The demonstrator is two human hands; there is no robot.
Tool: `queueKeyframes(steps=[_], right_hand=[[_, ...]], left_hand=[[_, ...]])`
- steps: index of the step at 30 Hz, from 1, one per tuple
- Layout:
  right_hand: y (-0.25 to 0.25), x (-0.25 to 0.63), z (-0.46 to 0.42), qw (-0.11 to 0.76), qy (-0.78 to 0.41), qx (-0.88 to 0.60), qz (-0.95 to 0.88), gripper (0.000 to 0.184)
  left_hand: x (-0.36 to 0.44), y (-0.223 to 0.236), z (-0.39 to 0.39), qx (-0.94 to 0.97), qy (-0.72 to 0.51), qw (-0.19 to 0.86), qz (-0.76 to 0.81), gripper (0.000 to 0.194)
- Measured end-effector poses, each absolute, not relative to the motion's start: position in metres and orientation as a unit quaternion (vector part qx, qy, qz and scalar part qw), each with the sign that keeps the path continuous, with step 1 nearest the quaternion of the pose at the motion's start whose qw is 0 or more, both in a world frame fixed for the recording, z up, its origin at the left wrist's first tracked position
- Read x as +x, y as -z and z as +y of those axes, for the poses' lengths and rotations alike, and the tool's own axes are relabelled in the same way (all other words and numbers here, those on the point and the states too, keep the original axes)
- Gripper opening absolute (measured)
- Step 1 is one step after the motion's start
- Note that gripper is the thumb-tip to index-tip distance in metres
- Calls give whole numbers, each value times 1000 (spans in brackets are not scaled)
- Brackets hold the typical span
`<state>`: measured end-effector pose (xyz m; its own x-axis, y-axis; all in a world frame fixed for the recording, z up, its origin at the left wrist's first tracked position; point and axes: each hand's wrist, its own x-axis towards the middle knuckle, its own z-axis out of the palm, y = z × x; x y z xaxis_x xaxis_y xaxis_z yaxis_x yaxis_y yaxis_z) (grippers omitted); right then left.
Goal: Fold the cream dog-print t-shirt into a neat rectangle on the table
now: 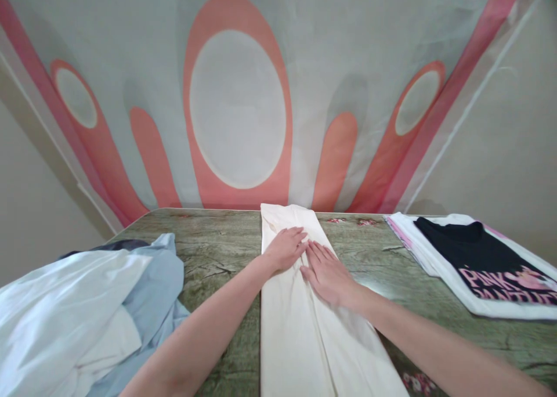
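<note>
Resting on cream cloth [289,339], left hand [285,249], right hand [329,274] alongside

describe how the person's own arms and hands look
The left forearm and right forearm are bare, tapering towards the wrists, with no sleeves in view. The left hand and right hand wear no gloves. No watch, bracelet or ring shows; nail details are too small to tell.

Two bare, slender forearms [209,322] taper towards bare hands [285,249] with slim fingers [319,253]
</note>
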<state>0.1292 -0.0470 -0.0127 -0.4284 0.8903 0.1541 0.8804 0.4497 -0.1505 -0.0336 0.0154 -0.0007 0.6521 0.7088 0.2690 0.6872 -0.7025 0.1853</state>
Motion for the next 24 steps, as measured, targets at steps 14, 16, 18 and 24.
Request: queueKeyframes(steps=[14,16,18,24], right_hand=[[-15,195,-168,30,-141,-428,-892,67],[-24,201,-169,18,-169,-422,-891,65],[-31,200,-154,25,-177,-427,-886,60],[-24,166,-60,97,-97,-466,-874,65]], left_hand=[[-33,5,16,904,-153,1,398,42],[-33,6,17,904,-156,1,397,42],[-33,6,17,905,-156,6,397,42],[-34,5,17,905,-155,21,395,41]])
